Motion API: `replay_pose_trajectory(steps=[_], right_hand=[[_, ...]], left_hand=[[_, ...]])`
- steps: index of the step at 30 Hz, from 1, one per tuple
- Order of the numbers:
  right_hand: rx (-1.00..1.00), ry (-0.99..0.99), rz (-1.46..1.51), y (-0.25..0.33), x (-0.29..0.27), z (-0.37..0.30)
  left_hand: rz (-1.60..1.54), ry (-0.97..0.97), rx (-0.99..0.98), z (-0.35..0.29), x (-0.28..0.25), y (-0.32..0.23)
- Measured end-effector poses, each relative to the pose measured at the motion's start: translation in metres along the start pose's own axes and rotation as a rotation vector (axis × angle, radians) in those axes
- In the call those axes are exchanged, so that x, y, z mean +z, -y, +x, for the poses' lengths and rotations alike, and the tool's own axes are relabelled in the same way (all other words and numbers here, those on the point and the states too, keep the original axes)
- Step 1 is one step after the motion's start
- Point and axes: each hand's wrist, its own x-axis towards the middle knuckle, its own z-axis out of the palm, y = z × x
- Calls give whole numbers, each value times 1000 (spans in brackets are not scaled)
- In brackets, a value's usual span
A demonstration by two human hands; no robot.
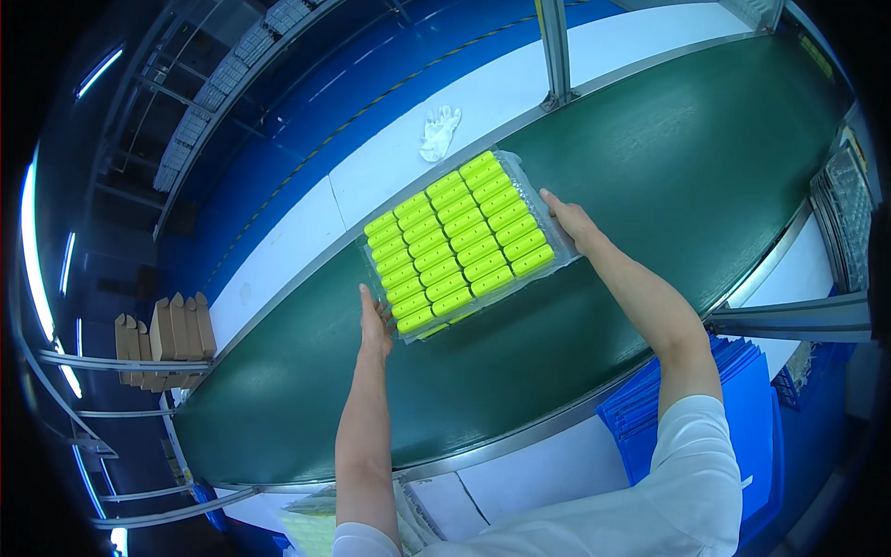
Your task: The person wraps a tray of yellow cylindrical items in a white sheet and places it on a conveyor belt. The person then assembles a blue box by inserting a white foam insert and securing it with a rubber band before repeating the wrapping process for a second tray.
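Note:
A clear plastic tray (pixel 530 270) carries rows of bright yellow-green cylinders that look like batteries (pixel 458 243). It is tilted in view over the green conveyor belt (pixel 445 371), and clear plastic shows along its right side. My left hand (pixel 375 323) grips the tray's left edge near its lower corner, some fingers hidden by it. At the opposite end, my right hand (pixel 570 221) holds the right edge, thumb on the upper side and the other fingers out of sight beneath. Whether the tray touches the belt, I cannot tell.
A white glove (pixel 439 133) lies on the white ledge beyond the belt. Brown cardboard boxes (pixel 176 330) stand at the left. Blue sheets (pixel 696 408) are stacked near my right arm. A metal post (pixel 554 56) rises at the belt's far edge; stacked clear trays (pixel 843 218) stand far right.

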Motion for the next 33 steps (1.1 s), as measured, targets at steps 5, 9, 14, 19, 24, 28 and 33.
replay_pose_trajectory(steps=[5, 9, 14, 19, 24, 28, 33], right_hand=[[-138, 68, -72, 22, 12, -19], [-335, 5, -411, 6, 17, -11], [-483, -147, -708, 10, 33, -15], [-631, -206, -783, 15, 34, -23], [-659, -186, -746, 34, 38, -41], [-694, -186, -710, 52, 43, -71], [-751, -159, -689, 74, 50, -131]], left_hand=[[77, 62, 35, 2, 24, -18], [330, -163, 350, 6, 25, -17], [565, -302, 462, 18, 3, -21], [798, -400, 586, 20, 0, -26], [644, -368, 478, 19, -19, -25], [490, -354, 568, -4, -32, -36], [360, -279, 572, -88, -65, -73]])
